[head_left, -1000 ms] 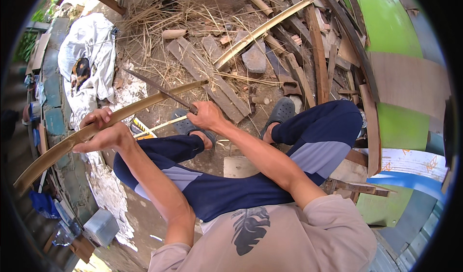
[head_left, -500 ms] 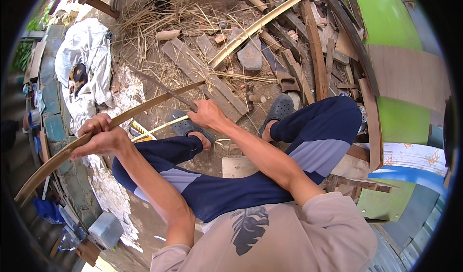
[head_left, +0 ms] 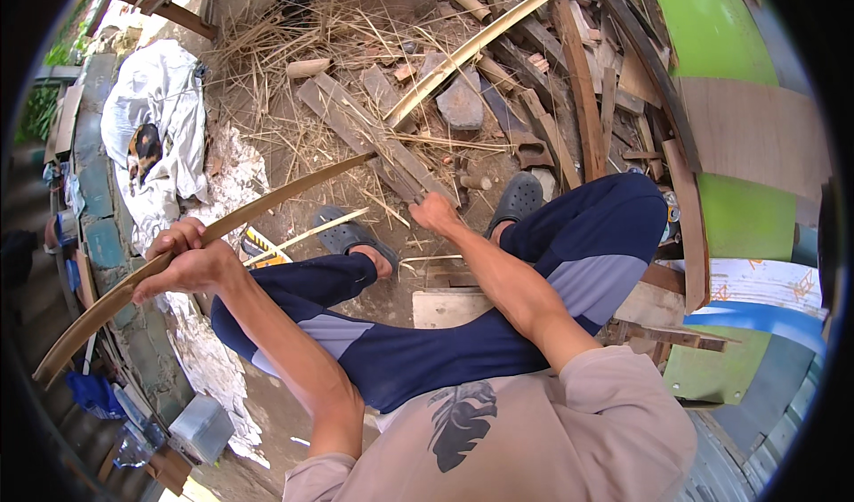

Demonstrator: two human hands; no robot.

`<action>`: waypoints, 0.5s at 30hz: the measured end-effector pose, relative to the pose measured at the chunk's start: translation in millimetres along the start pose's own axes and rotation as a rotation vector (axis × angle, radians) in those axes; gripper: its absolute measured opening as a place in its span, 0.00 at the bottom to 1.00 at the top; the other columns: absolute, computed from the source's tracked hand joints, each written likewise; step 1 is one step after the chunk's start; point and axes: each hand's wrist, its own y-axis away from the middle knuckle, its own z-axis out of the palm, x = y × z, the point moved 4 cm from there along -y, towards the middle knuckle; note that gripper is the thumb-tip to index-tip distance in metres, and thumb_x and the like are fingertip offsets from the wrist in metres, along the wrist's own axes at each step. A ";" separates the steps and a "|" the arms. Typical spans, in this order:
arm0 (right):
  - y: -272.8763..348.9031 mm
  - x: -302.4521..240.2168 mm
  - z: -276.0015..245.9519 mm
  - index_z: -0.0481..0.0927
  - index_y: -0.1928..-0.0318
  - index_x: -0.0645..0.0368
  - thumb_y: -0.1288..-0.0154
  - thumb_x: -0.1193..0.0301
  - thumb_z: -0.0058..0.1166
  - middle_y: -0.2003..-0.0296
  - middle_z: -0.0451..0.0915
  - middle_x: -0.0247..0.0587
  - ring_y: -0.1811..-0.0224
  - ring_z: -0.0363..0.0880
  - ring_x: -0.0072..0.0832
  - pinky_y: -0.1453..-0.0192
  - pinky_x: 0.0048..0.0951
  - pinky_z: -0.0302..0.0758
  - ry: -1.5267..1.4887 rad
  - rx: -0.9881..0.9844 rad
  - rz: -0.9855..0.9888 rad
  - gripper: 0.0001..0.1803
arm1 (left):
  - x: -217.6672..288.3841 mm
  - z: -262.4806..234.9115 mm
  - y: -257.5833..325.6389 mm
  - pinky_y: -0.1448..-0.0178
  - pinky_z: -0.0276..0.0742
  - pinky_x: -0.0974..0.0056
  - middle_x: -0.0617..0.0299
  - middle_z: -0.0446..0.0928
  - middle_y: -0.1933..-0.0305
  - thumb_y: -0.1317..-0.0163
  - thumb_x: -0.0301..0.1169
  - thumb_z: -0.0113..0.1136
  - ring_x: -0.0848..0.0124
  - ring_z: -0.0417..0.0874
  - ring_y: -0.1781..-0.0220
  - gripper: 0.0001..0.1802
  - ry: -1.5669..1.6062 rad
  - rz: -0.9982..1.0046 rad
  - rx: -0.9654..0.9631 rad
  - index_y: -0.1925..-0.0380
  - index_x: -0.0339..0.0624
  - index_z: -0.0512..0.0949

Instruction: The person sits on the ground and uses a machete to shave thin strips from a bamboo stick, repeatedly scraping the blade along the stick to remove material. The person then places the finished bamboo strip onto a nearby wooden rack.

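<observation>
I sit on a low wooden block (head_left: 445,308) with my knees bent. My left hand (head_left: 191,257) is closed around a long curved bamboo strip (head_left: 276,201). The strip runs from the lower left up to a tip near the planks at centre. My right hand (head_left: 436,210) is fisted just right of that tip, over my foot, apart from the strip. It grips the handle of a thin dark blade; the blade itself is hard to make out against the planks behind it.
Split bamboo, planks (head_left: 374,137) and dry straw litter the dirt ahead. A long pale bamboo slat (head_left: 471,48) lies diagonally above. White sheeting (head_left: 160,119) lies at left, with pale shavings (head_left: 222,182) beside it. A green curved panel (head_left: 712,48) stands at right.
My right hand has drawn back to the right, off the strip, taking the blade with it. My left hand and the strip have dropped slightly.
</observation>
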 end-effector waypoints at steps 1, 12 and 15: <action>2.8 -16.0 3.3 0.83 0.57 0.68 0.44 0.56 0.54 0.59 0.82 0.67 0.54 0.82 0.55 0.47 0.46 0.77 0.026 0.017 -0.062 0.26 | 0.5 2.1 1.1 0.79 0.54 0.68 0.69 0.50 0.87 0.48 0.82 0.18 0.75 0.50 0.87 0.49 -0.005 0.008 -0.013 0.84 0.44 0.64; 25.1 -61.1 4.2 0.83 0.68 0.65 0.46 0.57 0.55 0.72 0.82 0.59 0.65 0.83 0.53 0.55 0.48 0.77 -0.183 0.015 -0.288 0.20 | -3.8 -5.0 -2.9 0.77 0.56 0.66 0.68 0.50 0.86 0.46 0.81 0.17 0.75 0.50 0.85 0.48 -0.015 -0.016 -0.048 0.82 0.44 0.64; 12.1 -41.5 -2.0 0.84 0.65 0.64 0.46 0.57 0.56 0.70 0.82 0.60 0.63 0.83 0.54 0.54 0.47 0.77 -0.158 -0.042 -0.167 0.20 | -3.9 0.0 -1.6 0.76 0.57 0.65 0.68 0.50 0.86 0.47 0.81 0.16 0.74 0.50 0.85 0.48 -0.014 0.012 -0.048 0.82 0.44 0.63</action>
